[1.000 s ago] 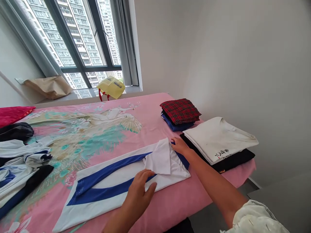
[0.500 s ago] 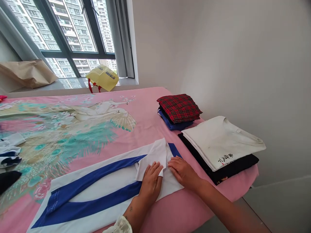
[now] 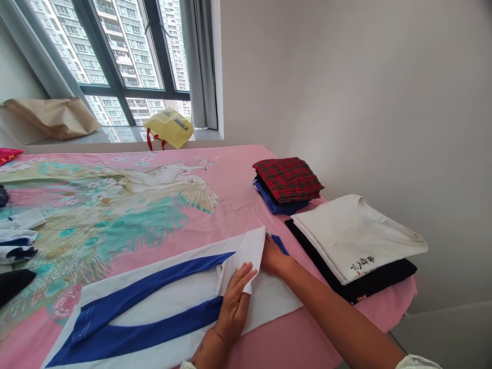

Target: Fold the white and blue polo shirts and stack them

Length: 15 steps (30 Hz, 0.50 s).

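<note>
A white garment with blue stripes (image 3: 161, 302) lies flat on the pink bedspread (image 3: 238, 189) near its front edge. My left hand (image 3: 234, 302) rests flat on it, fingers stretched out over the folded white sleeve (image 3: 246, 251). My right hand (image 3: 272, 256) reaches under the sleeve's right edge near the blue collar area; its fingers are partly hidden by the cloth and seem to pinch the fabric.
To the right lie a folded white shirt (image 3: 357, 236) on a black one, and a red plaid stack (image 3: 288, 179) behind. Unfolded clothes (image 3: 15, 246) sit at the left. A yellow bag (image 3: 169, 128) and brown paper bag (image 3: 54, 115) rest on the windowsill.
My right hand has slid from the top of the garment to under the sleeve's edge. My left hand has shifted slightly along the sleeve. The view tilted a little.
</note>
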### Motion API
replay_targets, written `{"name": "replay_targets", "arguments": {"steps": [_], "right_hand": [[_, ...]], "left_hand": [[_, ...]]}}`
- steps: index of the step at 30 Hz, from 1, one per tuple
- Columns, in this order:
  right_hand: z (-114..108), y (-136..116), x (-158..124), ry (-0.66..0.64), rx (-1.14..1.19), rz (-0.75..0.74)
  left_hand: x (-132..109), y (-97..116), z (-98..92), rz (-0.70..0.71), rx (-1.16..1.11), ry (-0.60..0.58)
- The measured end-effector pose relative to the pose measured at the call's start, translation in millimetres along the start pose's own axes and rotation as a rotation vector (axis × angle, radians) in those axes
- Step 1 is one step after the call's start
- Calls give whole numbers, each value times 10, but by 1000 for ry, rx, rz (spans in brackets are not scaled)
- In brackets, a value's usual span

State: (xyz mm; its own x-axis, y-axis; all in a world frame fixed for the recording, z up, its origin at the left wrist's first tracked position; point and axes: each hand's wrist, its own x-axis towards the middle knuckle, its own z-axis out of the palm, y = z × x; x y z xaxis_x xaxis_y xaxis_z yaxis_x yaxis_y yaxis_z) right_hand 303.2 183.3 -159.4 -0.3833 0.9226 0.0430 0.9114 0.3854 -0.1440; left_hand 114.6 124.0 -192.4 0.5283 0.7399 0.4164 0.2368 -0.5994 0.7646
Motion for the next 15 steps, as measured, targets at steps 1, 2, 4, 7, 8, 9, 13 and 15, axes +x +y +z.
{"name": "replay_targets", "arguments": {"steps": [1,2,4,7,8,9,13,15], "right_hand": [[6,6,-5,-10,-20,67],[11,12,-19,-30,-37,139],[18,35,-53,-94,-57,299],[20,127,-87,-136,-49,460],[18,174,-95,-113,-44,483],[13,227,-102,-73,-41,502],[-41,470,-103,143,56,648],[-81,585,-62,201,152,699]], "left_hand": [[-1,4,12,23,68,-23],[0,13,26,42,146,-49],[7,50,57,74,311,-117],[22,141,93,102,502,-225],[27,172,99,107,536,-246],[31,199,103,106,557,-255],[38,254,106,85,562,-231],[43,259,106,79,552,-232]]}}
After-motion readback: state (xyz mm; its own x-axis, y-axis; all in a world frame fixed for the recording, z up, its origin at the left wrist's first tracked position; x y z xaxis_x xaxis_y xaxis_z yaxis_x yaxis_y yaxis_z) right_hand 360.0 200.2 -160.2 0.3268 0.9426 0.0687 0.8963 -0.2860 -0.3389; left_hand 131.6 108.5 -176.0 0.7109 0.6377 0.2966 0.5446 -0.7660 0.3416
